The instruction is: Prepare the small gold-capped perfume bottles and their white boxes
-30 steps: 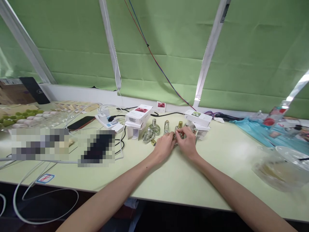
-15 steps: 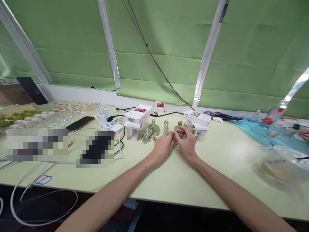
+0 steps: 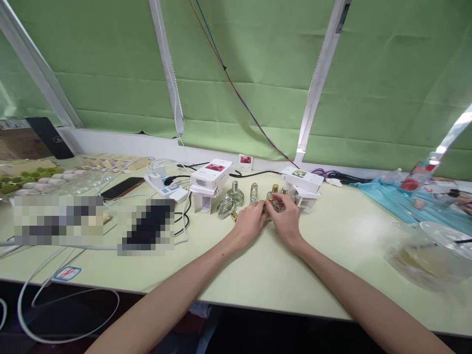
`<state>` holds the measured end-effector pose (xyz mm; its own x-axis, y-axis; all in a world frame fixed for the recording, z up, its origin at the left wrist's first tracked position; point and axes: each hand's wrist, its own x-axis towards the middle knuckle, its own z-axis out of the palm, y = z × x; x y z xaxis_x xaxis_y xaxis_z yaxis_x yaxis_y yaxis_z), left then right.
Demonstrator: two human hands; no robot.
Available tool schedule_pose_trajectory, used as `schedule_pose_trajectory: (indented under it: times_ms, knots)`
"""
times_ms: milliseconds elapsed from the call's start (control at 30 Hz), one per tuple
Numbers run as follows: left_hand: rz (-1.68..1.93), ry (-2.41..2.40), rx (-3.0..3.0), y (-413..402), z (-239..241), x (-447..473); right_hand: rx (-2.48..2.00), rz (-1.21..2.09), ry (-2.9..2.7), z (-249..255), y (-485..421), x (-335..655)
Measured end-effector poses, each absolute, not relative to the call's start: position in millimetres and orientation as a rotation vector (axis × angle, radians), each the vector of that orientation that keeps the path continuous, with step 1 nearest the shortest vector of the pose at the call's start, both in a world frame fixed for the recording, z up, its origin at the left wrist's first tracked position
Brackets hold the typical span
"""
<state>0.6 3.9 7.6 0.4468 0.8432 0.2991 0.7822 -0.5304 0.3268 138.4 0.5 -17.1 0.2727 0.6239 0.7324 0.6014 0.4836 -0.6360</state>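
Note:
My left hand [image 3: 250, 220] and my right hand [image 3: 286, 216] meet low over the table, fingers closed around a small glass perfume bottle [image 3: 269, 218] that they mostly hide. Close behind them stand more clear perfume bottles: a slim one [image 3: 253, 192] and several capped ones, one with a gold cap [image 3: 275, 189]. To the left of my left hand, a round bottle [image 3: 238, 196] stands upright. A bottle with a gold cap [image 3: 233, 215] lies tipped over in front of it.
White boxes with red pictures [image 3: 210, 174] are stacked at left; another stack [image 3: 303, 181] sits at right. A power strip [image 3: 165, 189], phone [image 3: 121, 188] and loose white cables lie farther left. A clear plastic container [image 3: 424, 260] and blue plastic sheet [image 3: 387, 199] are on the right.
Both hands stay in nearly the same place around the bottle. The whole view has shifted very slightly.

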Motion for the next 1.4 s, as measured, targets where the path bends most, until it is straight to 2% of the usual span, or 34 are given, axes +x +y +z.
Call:
schedule_pose_trajectory:
  times_ms: [833, 1400]
  knots:
    - [0.665, 1.433, 2.532, 4.4, 8.3, 1.6, -1.153, 0.15, -1.41, -20.8, 4.7, 139.4]
    - [0.653, 1.45, 2.506, 4.0, 8.1, 2.6, -1.153, 0.39, -1.211, -18.2, 5.5, 136.5]
